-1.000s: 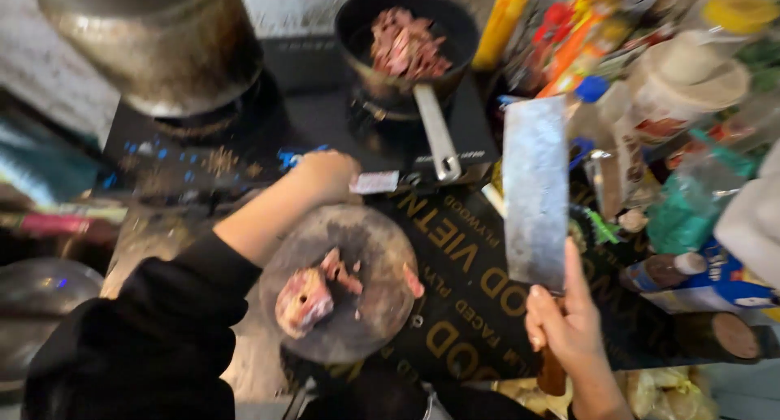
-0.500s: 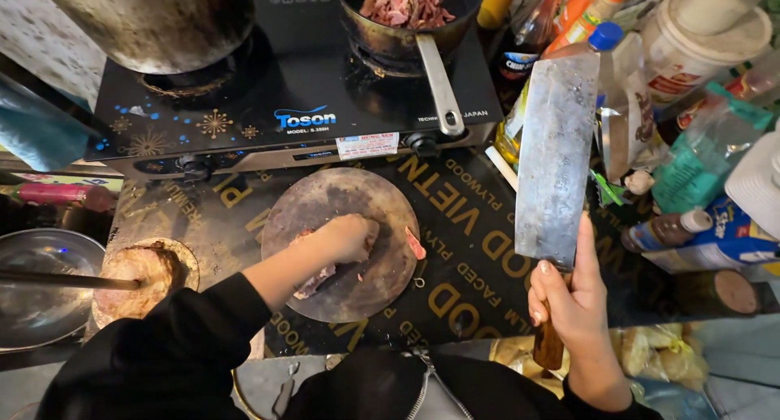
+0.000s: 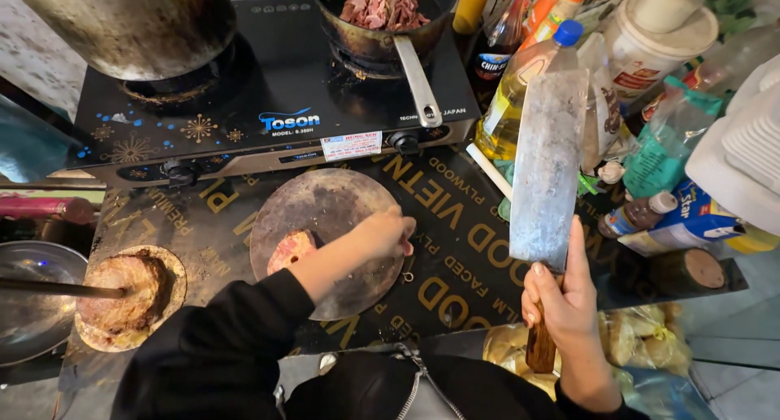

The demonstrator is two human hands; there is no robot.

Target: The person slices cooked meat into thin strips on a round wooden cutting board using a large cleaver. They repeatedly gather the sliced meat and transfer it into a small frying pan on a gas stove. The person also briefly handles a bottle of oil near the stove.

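My right hand [image 3: 561, 306] grips the wooden handle of a large steel cleaver [image 3: 548, 168], blade raised upright over the dark counter. My left hand [image 3: 382, 235] rests with fingers curled on the right side of a round wooden chopping board [image 3: 325, 205]; what the fingers hold is hidden. A chunk of raw pink meat [image 3: 291, 249] lies on the board's left part, beside my black-sleeved forearm.
A black two-burner gas stove [image 3: 268, 103] stands behind the board, with a big metal pot [image 3: 130, 22] on the left and a pan of chopped meat [image 3: 382, 6] on the right. Bottles and jars [image 3: 520, 87] crowd the right. Another meat block [image 3: 126, 294] and metal bowl [image 3: 32, 306] sit left.
My left hand came back from the stove to the chopping board and slid toward its right side. The cleaver stays raised in my right hand. The camera view shifted downward.
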